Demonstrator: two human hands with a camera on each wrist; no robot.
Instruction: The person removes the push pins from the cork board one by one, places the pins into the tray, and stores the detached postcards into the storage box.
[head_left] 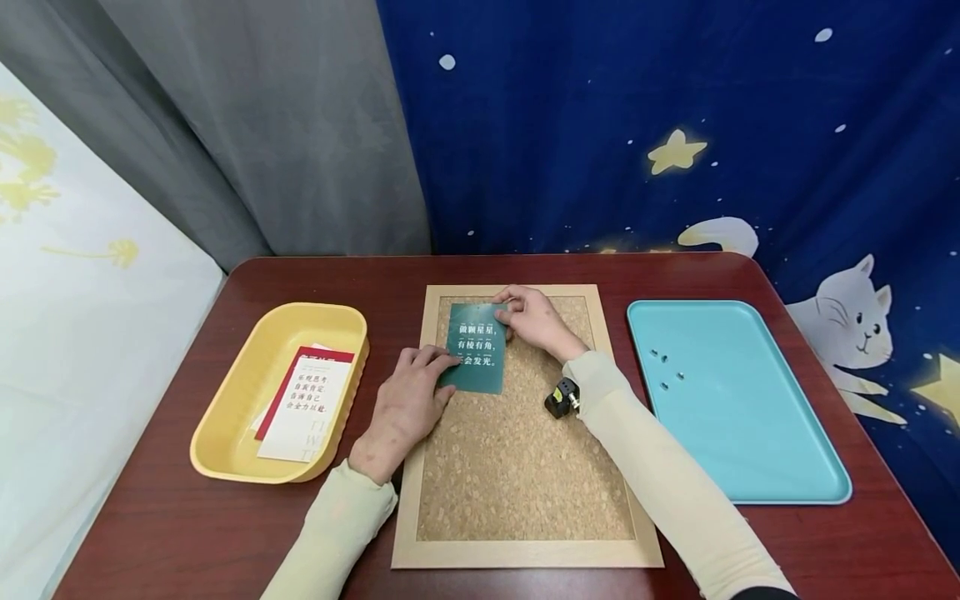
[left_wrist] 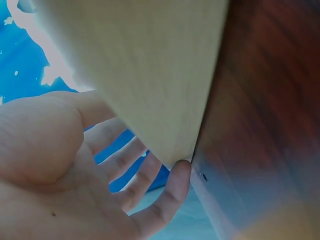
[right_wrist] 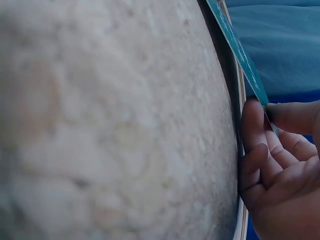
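Note:
A dark green card with white writing is at the upper left of a wood-framed cork board. My right hand pinches the card's upper right corner between thumb and fingers. In the right wrist view the green card is seen almost edge-on, tilted against the cork. My left hand touches the card's lower left side, with fingertips over its edge. The left wrist view shows that hand with fingers extended beside the wooden frame; its contact with the card is hidden there.
On the left stands a yellow basket holding a white card and a red card. A blue tray at right bears several small metallic pieces. All stand on a dark red-brown table, with curtains behind.

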